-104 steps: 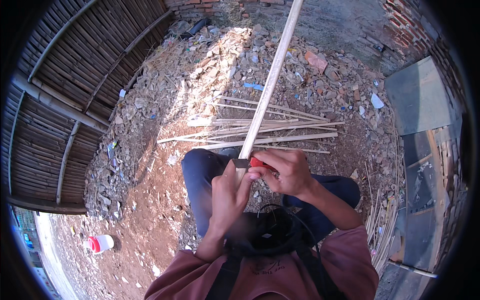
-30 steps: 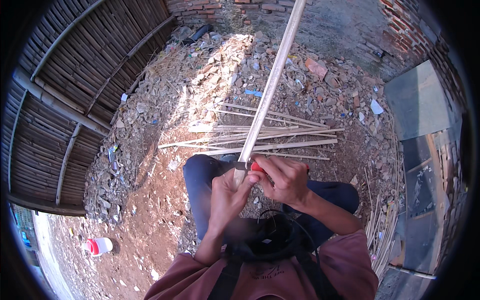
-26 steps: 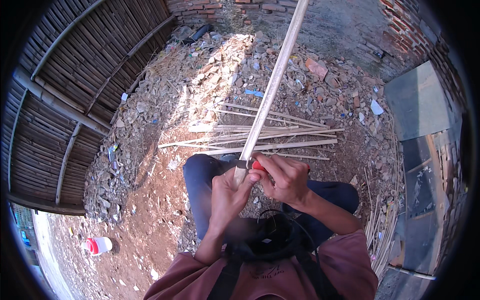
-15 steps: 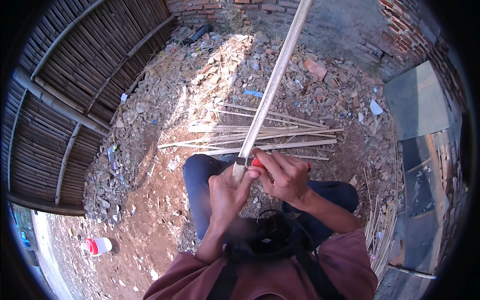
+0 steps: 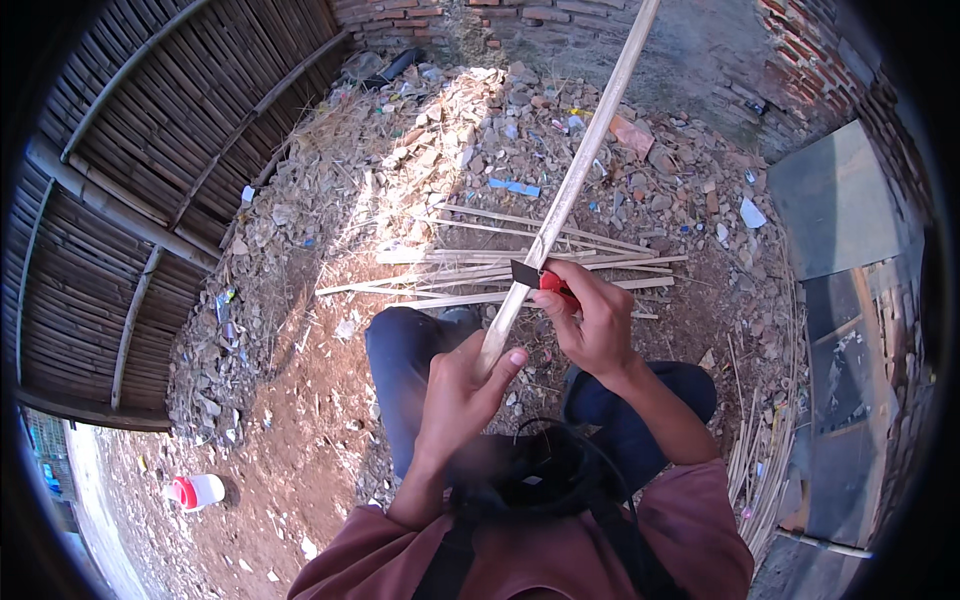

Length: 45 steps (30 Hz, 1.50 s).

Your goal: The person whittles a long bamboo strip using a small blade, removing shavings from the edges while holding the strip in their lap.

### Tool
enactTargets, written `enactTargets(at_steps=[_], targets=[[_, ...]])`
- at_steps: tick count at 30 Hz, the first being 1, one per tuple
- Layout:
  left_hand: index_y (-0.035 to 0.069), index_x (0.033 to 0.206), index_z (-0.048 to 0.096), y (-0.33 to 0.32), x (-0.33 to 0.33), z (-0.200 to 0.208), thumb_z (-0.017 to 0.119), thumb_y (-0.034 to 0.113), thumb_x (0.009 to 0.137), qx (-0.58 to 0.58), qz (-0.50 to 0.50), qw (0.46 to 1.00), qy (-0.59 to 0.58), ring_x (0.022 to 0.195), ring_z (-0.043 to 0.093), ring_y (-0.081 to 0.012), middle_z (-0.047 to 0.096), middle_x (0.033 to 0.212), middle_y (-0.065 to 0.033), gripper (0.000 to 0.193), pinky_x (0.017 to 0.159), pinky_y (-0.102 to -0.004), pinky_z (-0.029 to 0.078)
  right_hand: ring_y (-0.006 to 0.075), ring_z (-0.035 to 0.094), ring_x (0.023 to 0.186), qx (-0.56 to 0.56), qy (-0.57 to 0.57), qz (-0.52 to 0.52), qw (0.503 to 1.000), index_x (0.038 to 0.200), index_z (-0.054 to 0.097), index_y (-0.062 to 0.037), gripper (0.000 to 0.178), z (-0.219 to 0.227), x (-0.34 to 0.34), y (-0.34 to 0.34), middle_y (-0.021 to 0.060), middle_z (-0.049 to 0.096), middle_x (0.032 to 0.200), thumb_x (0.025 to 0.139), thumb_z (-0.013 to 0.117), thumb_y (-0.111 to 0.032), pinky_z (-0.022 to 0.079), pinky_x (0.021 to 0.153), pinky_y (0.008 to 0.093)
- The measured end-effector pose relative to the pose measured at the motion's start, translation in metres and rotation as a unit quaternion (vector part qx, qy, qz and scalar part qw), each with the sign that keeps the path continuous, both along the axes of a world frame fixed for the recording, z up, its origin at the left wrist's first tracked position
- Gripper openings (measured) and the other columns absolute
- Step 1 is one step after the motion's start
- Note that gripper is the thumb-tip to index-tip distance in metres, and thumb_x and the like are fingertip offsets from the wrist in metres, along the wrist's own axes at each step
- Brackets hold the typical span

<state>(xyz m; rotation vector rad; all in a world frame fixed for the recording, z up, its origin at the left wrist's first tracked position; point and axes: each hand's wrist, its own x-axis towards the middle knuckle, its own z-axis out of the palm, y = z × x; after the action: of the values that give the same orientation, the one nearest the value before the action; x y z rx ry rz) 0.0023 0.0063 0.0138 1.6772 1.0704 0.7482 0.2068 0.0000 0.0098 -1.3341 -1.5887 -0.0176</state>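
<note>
My left hand (image 5: 462,392) grips the near end of a long pale strip of split bamboo or wood (image 5: 572,187), thumb raised along its side. The strip slants up and away to the right, past the top of the view. In my right hand (image 5: 597,322) is a red-handled cutter knife (image 5: 555,288), its short, wide dark blade (image 5: 525,273) lying across the strip a little above my left hand. Beyond my knees, several similar pale strips (image 5: 480,258) lie in a loose, crossing pile on the ground.
Rubble and stones (image 5: 420,150) cover the ground toward a brick wall (image 5: 550,15). A bamboo-slat wall (image 5: 120,210) stands at left. A white container with a red lid (image 5: 198,492) sits at lower left. Grey panels (image 5: 838,205) and thin strips (image 5: 750,450) are at right.
My right hand and the knife have moved up the strip, away from my left hand. The strip's far end has swung right. My left hand keeps its hold.
</note>
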Motion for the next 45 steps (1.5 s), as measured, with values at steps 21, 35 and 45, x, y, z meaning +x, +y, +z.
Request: enactTargets(at_steps=[21,35,45], targets=[[-0.006,0.115,0.068,-0.019,-0.009,0.003,0.065,0.026,0.109,0.012,-0.007,0.998,0.064,0.055,0.042,-0.0093,0.047,0.057,-0.0075,0.033,0.053,-0.0349,0.037,0.0188,0.071,0.063,-0.004,0.013,-0.005,1.0,0.101,0.074,-0.0045,0.021,-0.001,0.038,0.014,0.0054,0.075,0.08,0.096,0.08,-0.024,0.051,0.055,0.0314],[-0.004,0.099,0.066,-0.042,-0.061,-0.014,0.063,0.034,0.109,-0.065,-0.038,0.992,0.099,0.058,0.042,-0.0122,0.048,0.059,-0.01,0.04,0.055,-0.0385,0.038,0.0064,0.044,0.063,-0.096,0.17,-0.127,0.972,0.113,0.077,-0.0047,0.035,-0.018,0.177,0.06,-0.0057,0.054,0.07,0.111,0.06,-0.035,0.033,0.056,0.0271],[-0.002,0.093,0.064,-0.015,-0.064,-0.04,0.069,0.031,0.106,-0.004,-0.019,0.997,0.073,0.06,0.041,-0.0104,0.049,0.06,-0.0048,0.036,0.054,-0.036,0.037,0.002,0.039,0.058,-0.262,-0.044,0.055,0.963,0.136,0.07,-0.0075,0.036,-0.043,0.169,0.039,-0.0083,0.042,0.073,0.111,0.059,-0.031,0.032,0.052,0.0224]])
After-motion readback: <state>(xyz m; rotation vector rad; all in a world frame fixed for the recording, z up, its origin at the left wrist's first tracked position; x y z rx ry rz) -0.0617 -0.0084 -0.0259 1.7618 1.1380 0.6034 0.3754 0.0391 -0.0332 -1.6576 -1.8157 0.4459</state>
